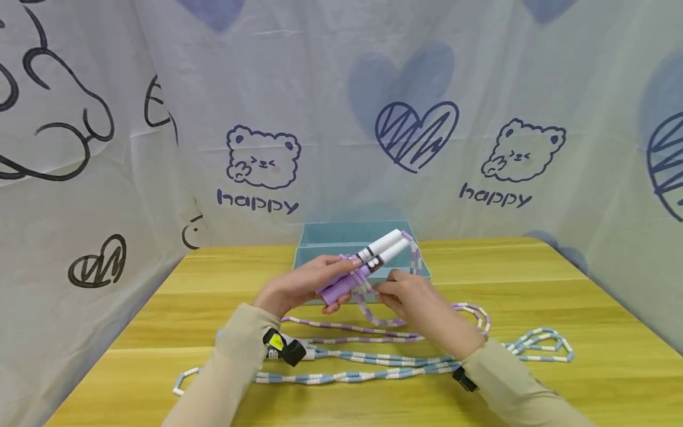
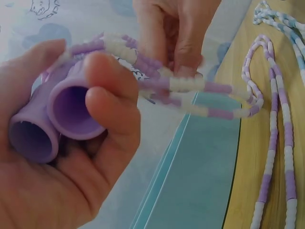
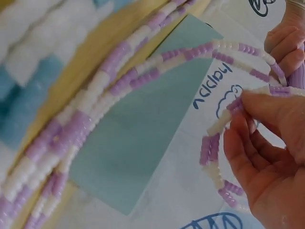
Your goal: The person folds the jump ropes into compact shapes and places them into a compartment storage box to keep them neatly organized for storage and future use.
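Observation:
My left hand point(image 1: 301, 284) grips the two purple-and-white handles point(image 1: 341, 289) of a beaded jump rope side by side. In the left wrist view their hollow purple ends point(image 2: 76, 107) face the camera, with fingers curled round them. Turns of the purple-and-white beaded rope point(image 2: 126, 50) cross over the handles. My right hand point(image 1: 421, 302), just to the right, pinches this rope between thumb and fingertips; the right wrist view shows a bent length of it point(image 3: 209, 148) hanging from the pinch. More purple-and-white rope point(image 1: 352, 327) trails across the wooden table below the hands.
A blue-and-white beaded jump rope point(image 1: 373, 359) lies stretched across the table point(image 1: 533, 279) in front, its white handle point(image 1: 308, 351) partly behind the left sleeve. Behind the hands stands a teal box point(image 1: 320, 255). Printed white curtains point(image 1: 341, 118) hang at the back and sides.

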Tool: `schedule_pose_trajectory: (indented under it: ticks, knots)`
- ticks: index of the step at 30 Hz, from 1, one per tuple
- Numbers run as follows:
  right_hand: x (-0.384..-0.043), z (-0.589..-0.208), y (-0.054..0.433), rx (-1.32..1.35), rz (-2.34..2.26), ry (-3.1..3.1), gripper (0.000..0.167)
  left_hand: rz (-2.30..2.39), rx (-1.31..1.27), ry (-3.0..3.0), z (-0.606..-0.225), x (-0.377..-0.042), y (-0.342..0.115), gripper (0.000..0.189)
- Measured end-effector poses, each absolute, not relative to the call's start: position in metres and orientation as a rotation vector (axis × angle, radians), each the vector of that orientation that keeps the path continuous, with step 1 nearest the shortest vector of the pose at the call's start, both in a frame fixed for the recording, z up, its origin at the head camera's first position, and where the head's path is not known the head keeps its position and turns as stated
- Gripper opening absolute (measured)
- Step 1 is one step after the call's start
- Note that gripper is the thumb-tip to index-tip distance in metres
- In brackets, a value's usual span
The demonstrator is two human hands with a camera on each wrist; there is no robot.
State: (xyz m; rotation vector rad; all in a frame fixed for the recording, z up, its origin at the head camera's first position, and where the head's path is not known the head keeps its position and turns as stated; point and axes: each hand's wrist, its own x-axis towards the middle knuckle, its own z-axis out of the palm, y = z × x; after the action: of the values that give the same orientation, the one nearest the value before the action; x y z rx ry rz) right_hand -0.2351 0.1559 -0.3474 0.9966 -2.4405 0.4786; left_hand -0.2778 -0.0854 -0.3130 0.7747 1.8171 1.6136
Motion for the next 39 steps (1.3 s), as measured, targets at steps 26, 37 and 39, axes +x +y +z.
schedule_pose_trajectory:
  ticks: [26, 37, 39]
  knots:
    - [-0.227, -0.352, 0.139, 1.222, 1.551, -2.704, 0.015, 1.691, 0.749, 2.18, -0.315, -0.28, -0.087, 0.033]
    - [-0.213, -0.335, 0.14, 1.339, 1.098, -2.861, 0.02, 1.564, 0.784, 2.566, -0.321, -0.284, -0.083, 0.023]
    - [-0.212, -0.33, 0.143, 1.366, 1.142, -2.854, 0.019, 1.497, 0.805, 2.595, -0.321, -0.282, -0.082, 0.023]
